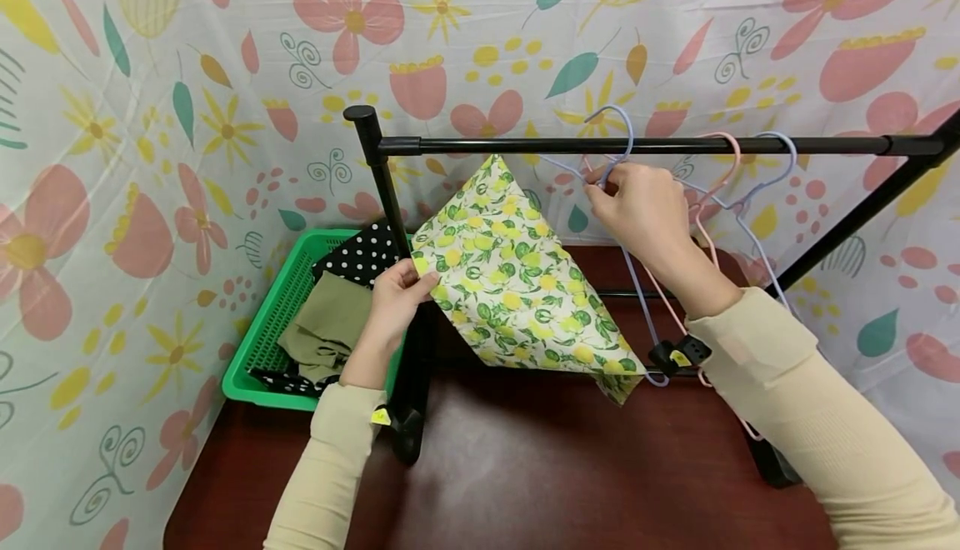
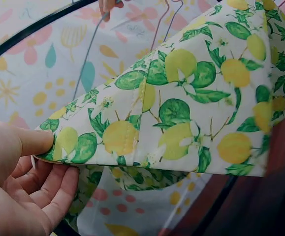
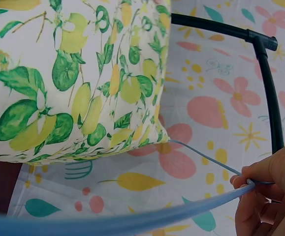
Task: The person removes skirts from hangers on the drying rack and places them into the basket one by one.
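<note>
A lemon-print cloth point(image 1: 517, 283), white with yellow fruit and green leaves, hangs spread and slanted below the rack's rail. My left hand point(image 1: 397, 296) pinches its left edge between thumb and fingers; the left wrist view shows a stitched seam near that grip. With thumb and fingertips, my right hand point(image 1: 645, 204) holds a blue hanger point(image 3: 196, 209) at its neck. In the head view, the hanger's hook curves above the black rail. One hanger arm runs into the cloth's upper corner, where its end is hidden.
The black rail point(image 1: 480, 147) spans the rack. A pink hanger point(image 1: 737, 154) and another blue hanger point(image 1: 791, 154) hang at the right. On the dark red table point(image 1: 525, 467), a green basket point(image 1: 273, 398) at left holds an olive cloth point(image 1: 326, 317) and black polka-dot fabric point(image 1: 367, 254). Floral sheeting lies behind.
</note>
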